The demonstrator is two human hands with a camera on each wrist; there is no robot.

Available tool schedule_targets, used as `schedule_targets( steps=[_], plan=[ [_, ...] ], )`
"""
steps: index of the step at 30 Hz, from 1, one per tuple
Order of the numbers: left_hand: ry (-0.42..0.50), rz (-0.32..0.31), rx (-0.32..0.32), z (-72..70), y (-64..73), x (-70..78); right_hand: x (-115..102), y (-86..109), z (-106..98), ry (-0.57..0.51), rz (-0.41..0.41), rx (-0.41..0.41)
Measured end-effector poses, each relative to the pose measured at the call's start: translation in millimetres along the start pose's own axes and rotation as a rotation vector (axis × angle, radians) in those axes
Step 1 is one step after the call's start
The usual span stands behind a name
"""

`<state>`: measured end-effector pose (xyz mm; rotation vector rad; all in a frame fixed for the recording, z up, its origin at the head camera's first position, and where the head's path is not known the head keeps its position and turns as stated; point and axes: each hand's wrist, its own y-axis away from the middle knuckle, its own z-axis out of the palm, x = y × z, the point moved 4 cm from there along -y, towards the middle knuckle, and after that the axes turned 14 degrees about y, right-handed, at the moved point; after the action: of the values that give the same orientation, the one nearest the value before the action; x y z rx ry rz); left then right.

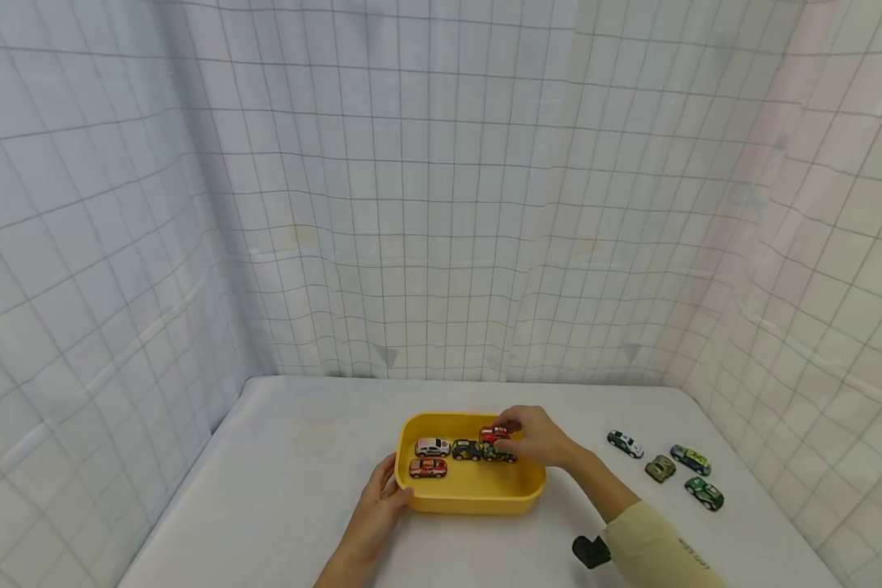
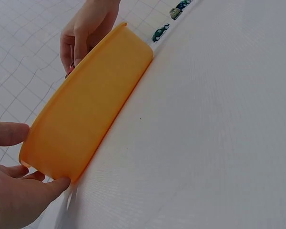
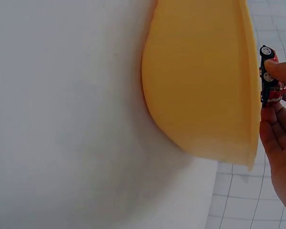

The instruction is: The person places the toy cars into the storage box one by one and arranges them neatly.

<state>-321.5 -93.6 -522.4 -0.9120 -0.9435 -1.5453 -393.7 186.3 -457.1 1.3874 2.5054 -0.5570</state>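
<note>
My left hand grips the left end of a yellow plastic bin, thumb at its front corner and fingers along its side. In the left wrist view the same hand curls round the bin's end wall. Above the bin's right part, my right hand pinches a red toy car. The right wrist view shows this red car at the bin's rim, its wheels facing outward. Inside the bin are a white toy car, a dark one, a camouflage one and an orange-red one.
Right of the bin, on the white table, lie a white-and-green car, an olive camouflage car, a blue-and-yellow car and a green car. A black object shows by my right sleeve. Gridded white curtains surround the table.
</note>
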Motion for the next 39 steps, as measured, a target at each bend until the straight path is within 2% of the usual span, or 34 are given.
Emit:
schedule_targets(
  steps=[4, 9, 15, 22, 29, 39],
  plan=[
    [-0.004, -0.003, 0.0, -0.8, 0.5, 1.1, -12, -8.8, 16, 0.019, -0.036, -0.043],
    [-0.003, 0.001, -0.022, -1.0, 0.9, 2.2, -20, -15.2, 32, 0.072, -0.035, -0.074],
    [-0.012, 0.021, -0.01, -3.5, 2.7, 2.6, -27, -16.1, 45, 0.11, -0.043, -0.1],
    [-0.018, 0.041, -0.05, -0.1, 4.2, 0.5, -27, -12.2, 50, 0.141, -0.044, -0.094],
    [0.008, 0.051, -0.038, -1.2, 4.1, 2.1, -30, -16.4, 53, 0.183, -0.077, -0.062],
    [-0.012, 0.041, -0.024, -0.1, 3.2, 1.1, -32, -16.5, 56, 0.222, -0.059, -0.092]
  ],
)
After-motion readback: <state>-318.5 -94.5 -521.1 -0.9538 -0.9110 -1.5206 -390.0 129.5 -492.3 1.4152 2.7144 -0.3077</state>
